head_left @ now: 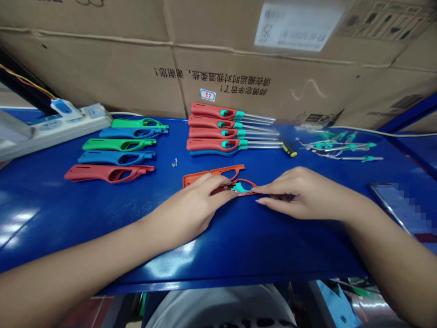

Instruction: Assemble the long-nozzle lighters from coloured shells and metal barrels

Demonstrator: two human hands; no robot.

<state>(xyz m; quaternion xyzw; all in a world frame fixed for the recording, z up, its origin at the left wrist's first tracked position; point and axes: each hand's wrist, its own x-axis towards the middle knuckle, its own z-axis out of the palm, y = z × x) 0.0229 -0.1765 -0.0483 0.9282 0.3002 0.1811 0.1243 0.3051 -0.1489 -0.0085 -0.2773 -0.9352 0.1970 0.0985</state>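
An orange lighter half-shell (251, 183) lies open side up at the middle of the blue table, with a teal trigger piece (241, 187) inside it. My left hand (200, 202) closes its fingers on the left part of this shell, covering much of it. At the shell's right end, the index fingertip of my right hand (297, 193) touches the rim, its thumb a little apart below. Just behind my left hand rests a second orange half-shell (196, 178), partly hidden by the fingers.
Assembled red lighters (208, 145) lie stacked behind, near a black and yellow tool (289, 148). Several coloured shells (94, 173) and a power strip (54, 130) are left; teal-and-metal parts (341, 146) and a phone (399, 205) right. Small metal pieces (175, 162) sit centre-left. Cardboard (218, 59) stands behind.
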